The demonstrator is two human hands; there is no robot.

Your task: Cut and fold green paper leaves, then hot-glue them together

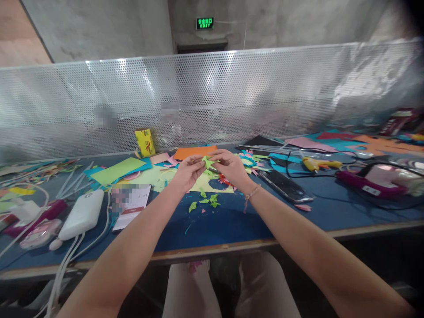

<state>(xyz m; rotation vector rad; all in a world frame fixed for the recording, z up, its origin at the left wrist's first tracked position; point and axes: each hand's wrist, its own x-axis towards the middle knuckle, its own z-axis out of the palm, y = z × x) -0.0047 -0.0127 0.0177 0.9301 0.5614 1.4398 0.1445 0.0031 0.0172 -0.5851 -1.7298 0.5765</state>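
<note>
Above the blue tabletop, a small piece of light green paper (208,163) with pointed edges is pinched between my two hands. My left hand (190,171) grips it from the left with thumb and fingers together. From the right, the fingers of my right hand (231,167) close on its other side. Just under my right hand shows a red looped object (225,180), partly hidden, perhaps scissor handles. Several small folded green paper pieces (213,199) lie on the table below my hands. A pale yellow sheet (198,184) is spread beneath them.
A phone with a lit screen (132,206) and a white power bank (82,214) with cables lie left. On the right are a dark phone (286,186), a yellow glue gun (319,164) and a purple power strip (371,185). A perforated metal screen (212,97) stands behind coloured paper.
</note>
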